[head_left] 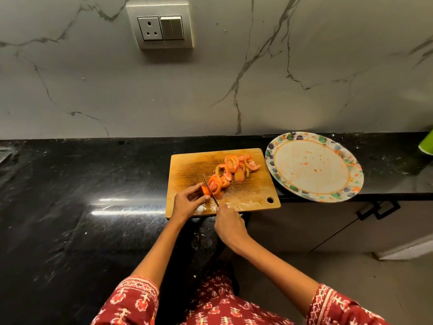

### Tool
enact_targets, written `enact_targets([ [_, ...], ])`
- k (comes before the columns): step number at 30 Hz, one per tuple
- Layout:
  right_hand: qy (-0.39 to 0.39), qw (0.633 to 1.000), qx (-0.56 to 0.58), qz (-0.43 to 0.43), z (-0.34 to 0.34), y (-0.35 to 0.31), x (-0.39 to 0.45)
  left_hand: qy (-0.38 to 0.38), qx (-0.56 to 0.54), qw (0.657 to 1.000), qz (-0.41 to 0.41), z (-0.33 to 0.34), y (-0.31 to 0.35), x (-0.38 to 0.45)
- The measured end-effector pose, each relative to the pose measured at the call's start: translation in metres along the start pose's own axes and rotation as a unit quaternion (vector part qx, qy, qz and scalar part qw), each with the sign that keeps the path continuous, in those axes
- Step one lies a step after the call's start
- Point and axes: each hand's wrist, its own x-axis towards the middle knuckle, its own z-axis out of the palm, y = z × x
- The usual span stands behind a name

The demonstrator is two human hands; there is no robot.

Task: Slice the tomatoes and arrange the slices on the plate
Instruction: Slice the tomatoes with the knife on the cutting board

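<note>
Gripping the knife [210, 190] by its handle, the right hand [228, 225] is setting the blade across the tomato [205, 190] at the near left part of the wooden cutting board [187, 167]. The left hand [187, 201] is holding the uncut end of that tomato, its fingers [204, 198] curling narrowly round it, just beside the blade. Cut slices [234, 166] are lying in a loose pile toward the far middle of the board, with a few more leaning against the blade's right side. The patterned plate [269, 158] is resting on the black worktop [82, 184] just right of the board, carrying only small red smears. A wall socket [160, 28] is sitting in the marble backsplash above.
</note>
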Motion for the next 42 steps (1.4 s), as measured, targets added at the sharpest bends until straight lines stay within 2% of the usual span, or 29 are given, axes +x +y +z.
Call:
enact_targets([
  [7, -0.007, 0.999, 0.040, 0.009, 0.001, -0.008, 0.018, 0.002, 0.003, 1.000, 0.014, 0.002, 0.001, -0.004],
  [13, -0.035, 0.998, 0.047, -0.012, 0.010, 0.006, -0.003, 0.017, -0.004, 1.000, 0.005, -0.002, -0.007, -0.003],
  [20, -0.002, 0.999, -0.041, -0.025, 0.006, -0.011, 0.015, 0.030, -0.004, 1.000, 0.005, -0.001, -0.005, -0.005],
  [27, 0.004, 0.994, -0.105, -0.043, 0.013, 0.008, -0.003, 0.027, -0.012, 1.000, 0.000, -0.002, -0.005, -0.004],
  [33, -0.001, 0.996, -0.085, -0.027, 0.011, -0.003, 0.014, 0.038, 0.006, 0.999, 0.013, 0.002, -0.002, -0.004],
  [39, -0.022, 0.994, -0.099, -0.042, 0.012, 0.015, -0.002, 0.031, 0.012, 0.999, 0.016, 0.002, 0.001, -0.005],
  [42, -0.040, 0.997, -0.066, -0.029, 0.009, 0.012, 0.001, 0.034, 0.007, 0.999, 0.011, 0.003, 0.001, -0.004],
])
